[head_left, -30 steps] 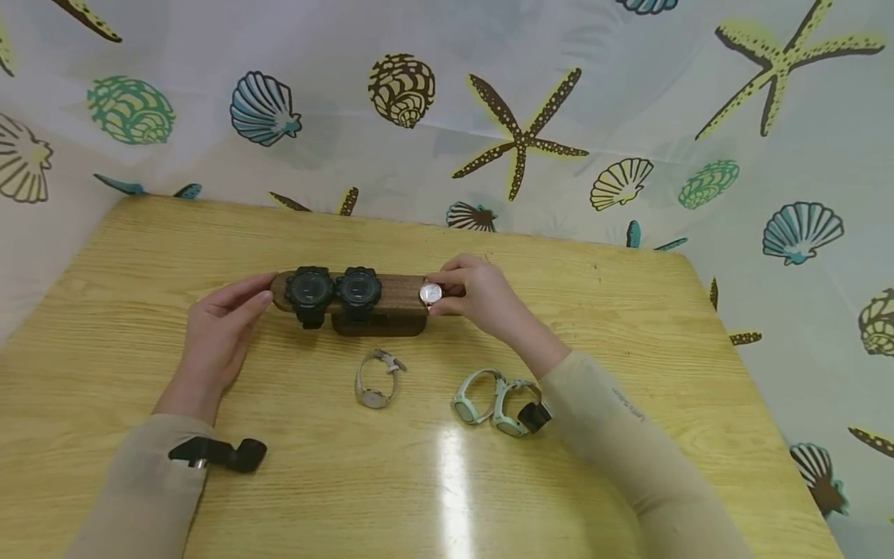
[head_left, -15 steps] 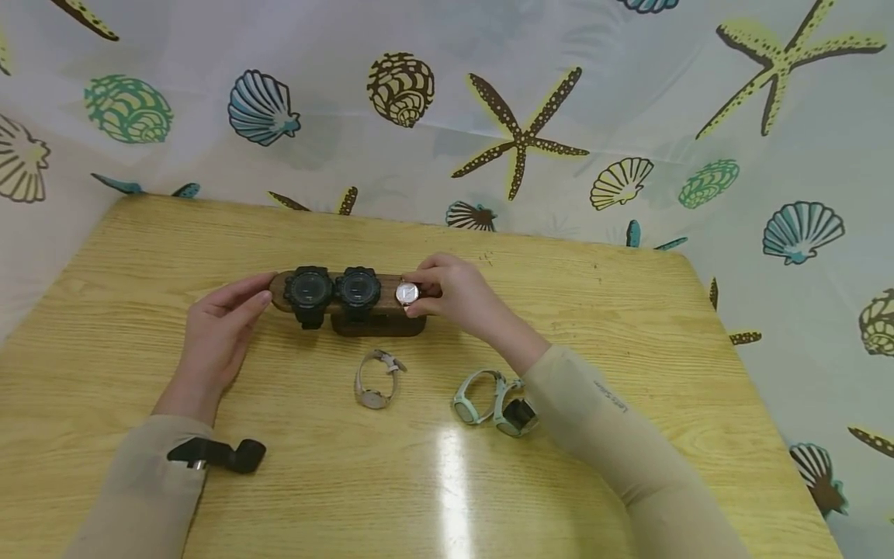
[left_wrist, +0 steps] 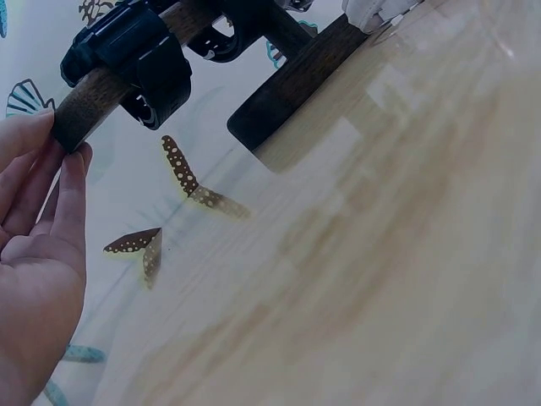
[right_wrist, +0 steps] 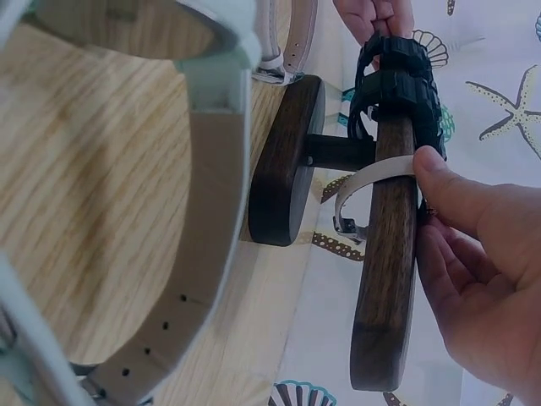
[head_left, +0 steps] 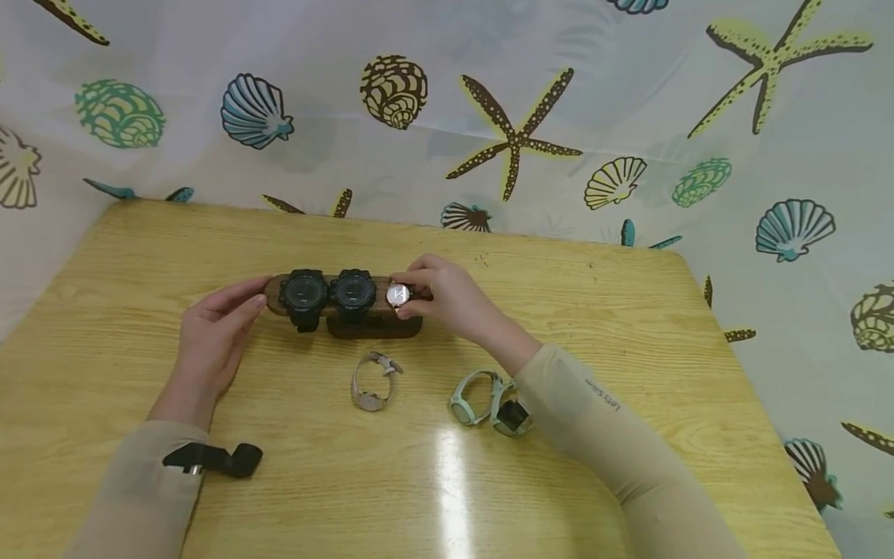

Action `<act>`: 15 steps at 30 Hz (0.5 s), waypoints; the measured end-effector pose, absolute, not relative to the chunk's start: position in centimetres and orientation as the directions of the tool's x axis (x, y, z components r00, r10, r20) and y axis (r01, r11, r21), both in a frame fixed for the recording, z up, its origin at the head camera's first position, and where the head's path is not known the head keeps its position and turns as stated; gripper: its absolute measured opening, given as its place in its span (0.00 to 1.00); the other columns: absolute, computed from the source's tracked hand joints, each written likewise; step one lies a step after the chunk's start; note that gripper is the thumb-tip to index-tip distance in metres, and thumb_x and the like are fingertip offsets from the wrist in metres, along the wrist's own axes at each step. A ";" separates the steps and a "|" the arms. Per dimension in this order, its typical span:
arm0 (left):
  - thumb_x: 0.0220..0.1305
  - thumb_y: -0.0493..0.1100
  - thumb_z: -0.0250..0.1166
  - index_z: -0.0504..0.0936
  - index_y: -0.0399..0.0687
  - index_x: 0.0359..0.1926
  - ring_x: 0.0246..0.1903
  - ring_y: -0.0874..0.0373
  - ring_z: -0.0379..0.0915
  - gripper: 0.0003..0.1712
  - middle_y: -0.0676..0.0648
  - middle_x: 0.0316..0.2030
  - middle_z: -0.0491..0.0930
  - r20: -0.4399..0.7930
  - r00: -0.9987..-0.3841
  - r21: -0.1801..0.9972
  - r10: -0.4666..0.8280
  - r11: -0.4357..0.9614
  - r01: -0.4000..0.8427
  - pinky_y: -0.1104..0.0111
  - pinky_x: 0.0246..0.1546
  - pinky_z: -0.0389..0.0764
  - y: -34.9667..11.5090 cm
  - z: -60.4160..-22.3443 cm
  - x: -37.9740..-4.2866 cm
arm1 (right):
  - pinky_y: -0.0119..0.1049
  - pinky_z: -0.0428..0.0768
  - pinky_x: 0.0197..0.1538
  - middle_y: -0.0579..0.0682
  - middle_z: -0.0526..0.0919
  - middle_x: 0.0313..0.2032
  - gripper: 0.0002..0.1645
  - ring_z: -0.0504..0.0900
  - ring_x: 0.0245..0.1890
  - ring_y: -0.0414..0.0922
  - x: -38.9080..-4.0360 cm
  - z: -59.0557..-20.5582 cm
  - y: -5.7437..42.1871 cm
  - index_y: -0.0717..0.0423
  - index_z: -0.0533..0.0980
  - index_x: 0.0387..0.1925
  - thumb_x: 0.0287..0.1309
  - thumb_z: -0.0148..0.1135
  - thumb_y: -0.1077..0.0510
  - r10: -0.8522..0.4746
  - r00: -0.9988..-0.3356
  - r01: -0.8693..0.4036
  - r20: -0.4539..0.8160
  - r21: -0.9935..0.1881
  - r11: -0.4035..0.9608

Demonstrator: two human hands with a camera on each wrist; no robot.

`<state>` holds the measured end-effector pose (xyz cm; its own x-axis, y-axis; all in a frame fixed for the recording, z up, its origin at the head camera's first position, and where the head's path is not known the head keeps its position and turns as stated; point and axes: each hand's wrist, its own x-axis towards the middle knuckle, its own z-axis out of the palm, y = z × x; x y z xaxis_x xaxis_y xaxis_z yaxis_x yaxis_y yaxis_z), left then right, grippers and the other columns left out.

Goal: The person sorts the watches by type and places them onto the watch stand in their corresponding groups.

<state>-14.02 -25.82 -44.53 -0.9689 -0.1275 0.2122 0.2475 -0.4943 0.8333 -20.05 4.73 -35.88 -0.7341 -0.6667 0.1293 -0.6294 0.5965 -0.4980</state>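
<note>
A dark wooden watch stand [head_left: 373,328] stands toward the back of the table, with two black digital watches [head_left: 305,293] strapped round the left part of its bar. My left hand [head_left: 213,334] grips the bar's left end; the left wrist view has its thumb and fingertips on that wooden end [left_wrist: 89,106]. With thumb and fingers, my right hand [head_left: 450,299] pinches a small round-faced watch [head_left: 398,295] on the bar, just right of the black pair. In the right wrist view its pale strap [right_wrist: 376,173] loops round the bar, buckle hanging below.
In front of the stand lies a beige-strapped watch [head_left: 370,401]. Right of it, two mint-green watches [head_left: 461,411] rest side by side, the farther one partly behind my right sleeve [head_left: 580,404]. A shell-patterned curtain [head_left: 314,39] hangs behind the table [head_left: 314,497].
My right hand has slid the small watch leftward along the bar, up close to the black watches. The left hand keeps its grip on the bar's end.
</note>
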 end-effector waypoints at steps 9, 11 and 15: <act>0.62 0.25 0.60 0.78 0.29 0.52 0.45 0.59 0.76 0.17 0.44 0.47 0.81 0.201 -0.971 0.841 -0.129 -0.486 0.238 0.75 0.47 0.77 -25.8 -44.4 -13.9 | 0.26 0.75 0.39 0.50 0.76 0.47 0.30 0.75 0.38 0.40 -19.9 -36.0 4.5 0.56 0.75 0.58 0.53 0.70 0.53 -0.663 -0.739 -0.621 0.119 -0.501 0.602; 0.62 0.25 0.60 0.79 0.29 0.53 0.45 0.59 0.76 0.17 0.44 0.48 0.81 0.198 -0.972 0.844 -0.130 -0.482 0.236 0.75 0.47 0.77 -25.8 -44.4 -13.9 | 0.26 0.75 0.40 0.51 0.75 0.47 0.32 0.75 0.39 0.41 -19.8 -35.9 4.6 0.57 0.74 0.59 0.53 0.70 0.54 -0.661 -0.740 -0.623 0.125 -0.497 0.604; 0.62 0.26 0.60 0.79 0.29 0.52 0.46 0.58 0.76 0.17 0.44 0.48 0.81 0.195 -0.972 0.844 -0.133 -0.482 0.235 0.74 0.48 0.77 -25.8 -44.4 -14.0 | 0.28 0.76 0.43 0.52 0.74 0.48 0.34 0.75 0.40 0.42 -19.4 -35.5 4.8 0.59 0.73 0.60 0.52 0.71 0.54 -0.664 -0.736 -0.631 0.131 -0.487 0.603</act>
